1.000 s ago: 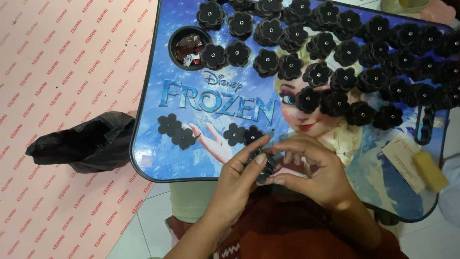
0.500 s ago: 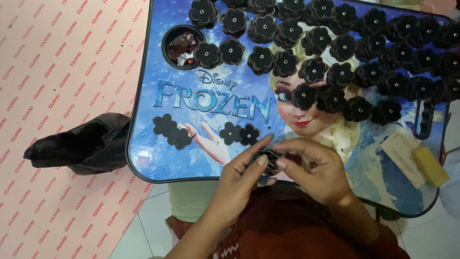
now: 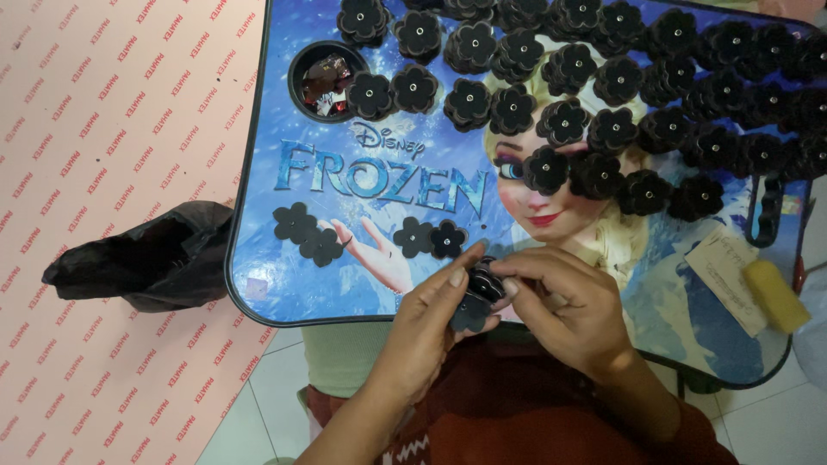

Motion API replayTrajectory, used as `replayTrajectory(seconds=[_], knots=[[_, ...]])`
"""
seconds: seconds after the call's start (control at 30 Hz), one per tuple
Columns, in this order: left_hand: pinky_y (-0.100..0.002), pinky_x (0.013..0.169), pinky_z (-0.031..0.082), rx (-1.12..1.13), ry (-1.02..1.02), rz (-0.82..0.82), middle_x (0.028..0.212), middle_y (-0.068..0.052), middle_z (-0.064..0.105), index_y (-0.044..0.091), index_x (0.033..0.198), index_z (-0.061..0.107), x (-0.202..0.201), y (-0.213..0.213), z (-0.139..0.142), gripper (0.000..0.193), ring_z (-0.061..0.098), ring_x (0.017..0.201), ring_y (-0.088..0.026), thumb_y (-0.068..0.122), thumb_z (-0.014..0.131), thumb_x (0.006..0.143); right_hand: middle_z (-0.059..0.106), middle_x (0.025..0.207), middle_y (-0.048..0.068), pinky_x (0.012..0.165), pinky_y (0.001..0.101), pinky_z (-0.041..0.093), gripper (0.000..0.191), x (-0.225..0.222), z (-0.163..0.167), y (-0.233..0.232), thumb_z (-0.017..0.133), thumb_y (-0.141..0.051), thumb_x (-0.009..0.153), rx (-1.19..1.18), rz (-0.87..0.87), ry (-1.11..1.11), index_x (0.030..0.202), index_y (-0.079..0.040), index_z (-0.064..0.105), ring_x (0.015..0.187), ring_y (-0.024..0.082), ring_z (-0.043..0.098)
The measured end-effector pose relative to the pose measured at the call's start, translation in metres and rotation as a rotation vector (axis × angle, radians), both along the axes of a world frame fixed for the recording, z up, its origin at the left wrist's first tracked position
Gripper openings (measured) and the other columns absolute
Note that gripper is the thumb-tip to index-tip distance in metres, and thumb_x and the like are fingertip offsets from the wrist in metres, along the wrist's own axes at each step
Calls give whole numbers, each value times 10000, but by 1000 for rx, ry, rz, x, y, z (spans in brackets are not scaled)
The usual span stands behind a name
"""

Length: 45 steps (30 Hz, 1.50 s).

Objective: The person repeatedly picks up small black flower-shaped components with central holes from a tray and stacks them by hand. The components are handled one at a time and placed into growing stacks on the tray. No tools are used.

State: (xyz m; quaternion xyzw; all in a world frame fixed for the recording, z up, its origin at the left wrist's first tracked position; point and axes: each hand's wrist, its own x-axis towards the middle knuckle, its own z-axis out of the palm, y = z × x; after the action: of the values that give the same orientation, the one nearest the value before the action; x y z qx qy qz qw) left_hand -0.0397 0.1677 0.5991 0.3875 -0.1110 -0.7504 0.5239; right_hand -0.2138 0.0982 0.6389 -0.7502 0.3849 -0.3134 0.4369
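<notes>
My left hand [image 3: 431,331] and my right hand [image 3: 573,306] meet at the near edge of a small blue printed table [image 3: 258,297]. Between their fingertips they pinch a stack of black flower-shaped foam pieces [image 3: 476,297]. Just beyond the hands, two black flowers [image 3: 431,238] lie flat on the table, and two more black flower pieces [image 3: 308,234] lie farther left. Several finished black flowers with small shiny centres [image 3: 551,112] fill the far and right part of the table.
A round cup hole in the table [image 3: 326,82] holds small shiny bits. A crumpled black plastic bag [image 3: 146,258] lies left of the table on a pink patterned mat [image 3: 95,112]. A paper slip [image 3: 726,277] and a yellow sponge-like block [image 3: 775,295] sit at the right.
Both hands have stayed at the table's near edge, working the black flower stack with small finger shifts. The view has shifted slightly.
</notes>
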Motion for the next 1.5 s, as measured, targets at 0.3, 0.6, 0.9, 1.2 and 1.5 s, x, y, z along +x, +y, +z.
replayTrajectory(seconds=[0.3, 0.6, 0.9, 1.2, 1.5], knots=[[-347, 914, 609, -21, 6, 6, 1218, -85, 667, 54, 1526, 520, 0, 1, -2, 546, 686, 1034, -134, 342, 493, 1064, 737, 1073, 87, 748, 227, 541, 333, -1, 5, -1, 787, -82, 847, -121, 72, 36, 1162, -6, 710, 898, 95, 683], [-342, 921, 598, -3, -18, 0, 1344, -48, 634, 81, 1524, 491, -2, 0, -1, 564, 654, 1102, -127, 363, 490, 1036, 748, 1070, 72, 652, 238, 586, 361, 4, 1, 3, 820, -85, 821, -34, -35, 117, 1163, -30, 715, 788, 89, 714], [-310, 961, 574, 55, 7, -10, 1458, 27, 563, 97, 1564, 432, 4, 1, 12, 634, 624, 1215, -62, 439, 437, 1030, 714, 1233, 102, 829, 287, 613, 446, 1, 3, 0, 815, -86, 818, -231, 152, 152, 1249, -59, 706, 1046, 207, 732], [-290, 928, 555, 15, 106, 17, 1363, -83, 607, 52, 1548, 447, 2, 3, 5, 633, 653, 1120, -143, 443, 462, 1051, 703, 1195, 108, 753, 257, 622, 548, 3, 6, 3, 893, -150, 735, -203, 197, 165, 1235, -44, 694, 962, 170, 718], [-277, 901, 499, -106, 34, -92, 1340, -68, 610, 94, 1571, 448, 4, 11, 3, 590, 592, 1126, -122, 414, 459, 1076, 746, 863, 34, 597, 247, 500, 427, 14, 11, 8, 880, -105, 778, 80, 92, 172, 1180, -60, 742, 668, 116, 631]])
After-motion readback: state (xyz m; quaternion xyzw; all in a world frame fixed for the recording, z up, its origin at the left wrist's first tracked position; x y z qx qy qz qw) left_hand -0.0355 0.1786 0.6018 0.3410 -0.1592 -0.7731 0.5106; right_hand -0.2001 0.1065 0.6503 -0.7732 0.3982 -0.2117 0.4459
